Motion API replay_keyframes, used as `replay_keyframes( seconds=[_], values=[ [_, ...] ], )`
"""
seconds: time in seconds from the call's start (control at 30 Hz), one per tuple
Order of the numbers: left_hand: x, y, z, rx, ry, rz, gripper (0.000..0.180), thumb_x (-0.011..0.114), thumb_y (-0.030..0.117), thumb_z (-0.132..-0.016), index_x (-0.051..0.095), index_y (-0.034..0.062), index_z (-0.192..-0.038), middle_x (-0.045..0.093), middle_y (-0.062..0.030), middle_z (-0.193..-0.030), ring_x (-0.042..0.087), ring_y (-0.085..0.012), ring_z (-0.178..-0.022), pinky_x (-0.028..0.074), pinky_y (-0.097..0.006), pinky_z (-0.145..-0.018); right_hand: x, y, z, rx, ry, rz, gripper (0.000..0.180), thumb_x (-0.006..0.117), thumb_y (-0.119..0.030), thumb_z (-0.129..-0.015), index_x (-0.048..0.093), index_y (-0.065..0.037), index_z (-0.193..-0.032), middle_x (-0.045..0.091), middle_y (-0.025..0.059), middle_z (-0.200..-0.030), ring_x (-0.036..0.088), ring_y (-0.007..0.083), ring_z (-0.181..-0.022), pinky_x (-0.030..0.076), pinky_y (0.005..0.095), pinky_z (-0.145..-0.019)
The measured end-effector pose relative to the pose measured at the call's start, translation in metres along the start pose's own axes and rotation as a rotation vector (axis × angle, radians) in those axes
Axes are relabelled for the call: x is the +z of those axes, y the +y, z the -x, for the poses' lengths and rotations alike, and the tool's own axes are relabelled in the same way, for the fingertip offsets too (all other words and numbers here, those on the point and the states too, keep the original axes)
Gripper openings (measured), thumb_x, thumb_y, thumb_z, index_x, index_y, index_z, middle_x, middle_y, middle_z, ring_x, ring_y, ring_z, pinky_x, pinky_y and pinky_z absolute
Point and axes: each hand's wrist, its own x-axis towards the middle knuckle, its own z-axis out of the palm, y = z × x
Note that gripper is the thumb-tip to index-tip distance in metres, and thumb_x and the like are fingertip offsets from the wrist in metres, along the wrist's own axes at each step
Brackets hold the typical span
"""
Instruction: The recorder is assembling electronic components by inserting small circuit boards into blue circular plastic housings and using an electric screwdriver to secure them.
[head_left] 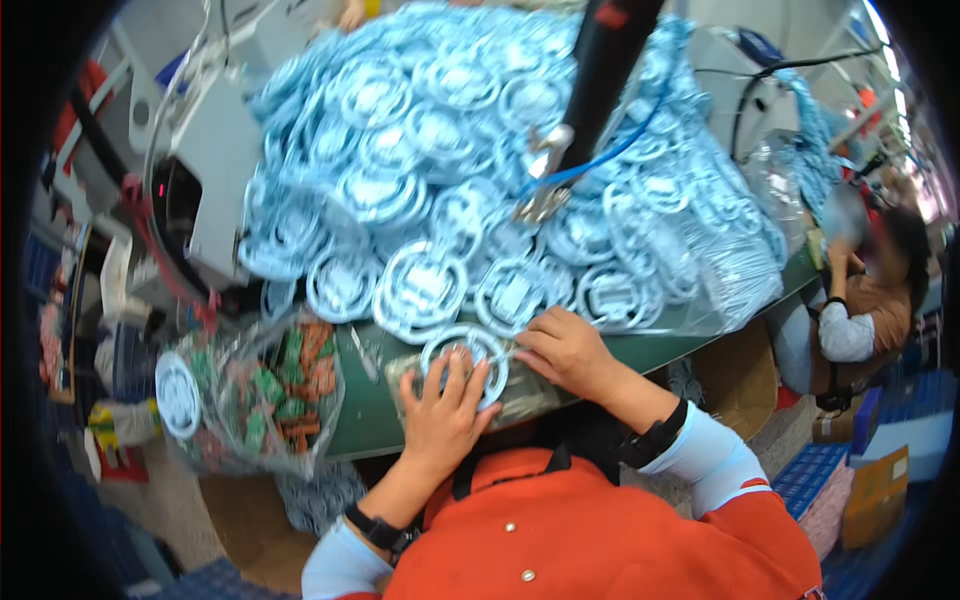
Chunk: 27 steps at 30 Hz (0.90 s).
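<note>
A light blue round plastic part point(503, 371) with an open ring lies at the near edge of the green table, over a flat stack in clear wrap point(527, 394). My left hand point(440, 418) rests on it with fingers spread across its near left side. At the part's right rim, my right hand point(568, 352) has thumb and fingertips pinched together; what is between them is too small to make out. Just beyond both hands rises a big heap of similar light blue parts point(425, 285).
A clear bag of green and orange circuit boards point(290, 385) sits left, with one blue part point(178, 394) beside it. A black post point(605, 85) with a metal clamp point(545, 200) and blue cord hangs over the heap. Another person point(870, 300) sits at the right.
</note>
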Motion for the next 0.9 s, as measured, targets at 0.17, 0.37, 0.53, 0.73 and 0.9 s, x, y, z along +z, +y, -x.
replay_keyframes(
  seconds=[0.17, 0.37, 0.53, 0.73, 0.9],
  values=[
    [0.005, -0.004, 0.012, 0.0, 0.024, -0.058, 0.064, 0.079, 0.042, -0.074, 0.064, 0.016, -0.13, 0.053, -0.0114, -0.139, 0.047, -0.0309, -0.125, 0.031, -0.059, -0.101, -0.09, -0.01, -0.079, -0.03, 0.724, 0.101, 0.037, 0.074, 0.003, -0.078, 0.061, -0.002, -0.112, 0.061, 0.0157, -0.105, 0.06, 0.0322, -0.093, 0.05, 0.0367, -0.079],
    [0.021, -0.008, 0.018, 0.065, 0.087, -0.052, 0.064, 0.08, 0.044, -0.072, 0.064, 0.018, -0.128, 0.055, -0.0104, -0.134, 0.047, -0.0321, -0.124, 0.03, -0.059, -0.101, -0.108, 0.017, -0.127, 0.02, 0.565, -0.274, 0.081, 0.056, -0.006, -0.085, 0.02, -0.003, -0.157, 0.036, 0.0139, -0.154, 0.047, 0.0259, -0.132, 0.04, 0.0387, -0.104],
    [0.026, -0.009, 0.025, 0.067, 0.151, -0.1, 0.058, 0.069, 0.038, -0.082, 0.059, 0.0141, -0.134, 0.058, -0.0088, -0.132, 0.053, -0.0313, -0.119, 0.041, -0.055, -0.095, -0.091, -0.002, -0.134, -0.021, 0.57, -0.741, 0.08, 0.046, -0.003, -0.087, 0.013, -0.006, -0.16, 0.036, 0.0153, -0.154, 0.047, 0.0251, -0.13, 0.033, 0.0359, -0.111],
    [0.029, -0.013, 0.016, 0.131, 0.176, -0.076, 0.059, 0.071, 0.038, -0.08, 0.06, 0.0136, -0.133, 0.058, -0.0117, -0.131, 0.054, -0.0341, -0.116, 0.041, -0.055, -0.093, -0.09, -0.014, -0.139, -0.176, 0.767, -0.236, 0.079, 0.073, -0.01, -0.086, 0.032, -0.004, -0.153, 0.045, 0.0203, -0.142, 0.047, 0.0361, -0.126, 0.039, 0.0433, -0.106],
    [0.028, -0.016, 0.016, 0.148, 0.206, -0.139, 0.056, 0.072, 0.04, -0.08, 0.061, 0.0147, -0.129, 0.059, -0.0114, -0.128, 0.056, -0.0346, -0.109, 0.04, -0.054, -0.089, -0.075, -0.018, -0.157, -0.204, 0.768, -0.283, 0.077, 0.069, -0.002, -0.085, 0.036, -0.01, -0.153, 0.046, 0.0173, -0.132, 0.053, 0.0333, -0.116, 0.049, 0.0395, -0.092]
  ],
)
